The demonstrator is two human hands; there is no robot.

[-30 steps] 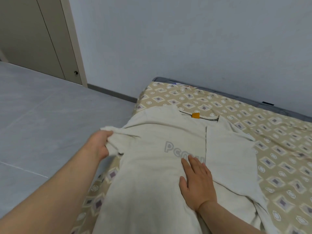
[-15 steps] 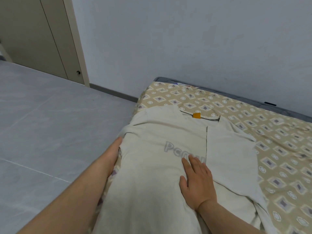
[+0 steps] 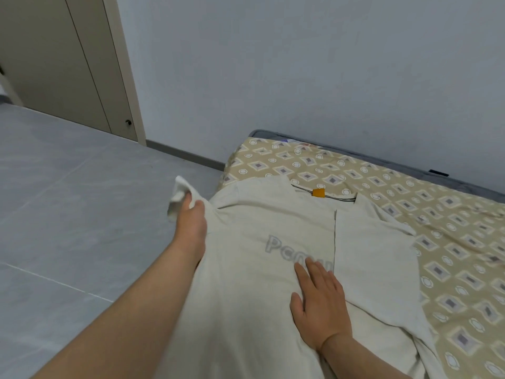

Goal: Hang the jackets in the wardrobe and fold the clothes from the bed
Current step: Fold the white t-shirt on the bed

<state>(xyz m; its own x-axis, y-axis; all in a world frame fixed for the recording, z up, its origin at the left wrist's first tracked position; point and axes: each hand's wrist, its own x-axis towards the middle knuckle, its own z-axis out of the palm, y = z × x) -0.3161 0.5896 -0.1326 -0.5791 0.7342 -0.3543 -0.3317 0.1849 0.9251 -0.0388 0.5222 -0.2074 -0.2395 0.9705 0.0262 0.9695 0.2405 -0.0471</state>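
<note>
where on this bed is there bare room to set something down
Free: the beige diamond-patterned bedsheet between the cream cotton t-shirt and the grey wall, and right of its folded sleeve. Crowded: the floor-side edge, where the left hand pinches and the right hand presses it.

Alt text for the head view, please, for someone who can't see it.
A person folds a cream T-shirt on a patterned bed: the left hand holds up its sleeve while the right hand presses flat on the chest. The other side is already folded in.
</note>
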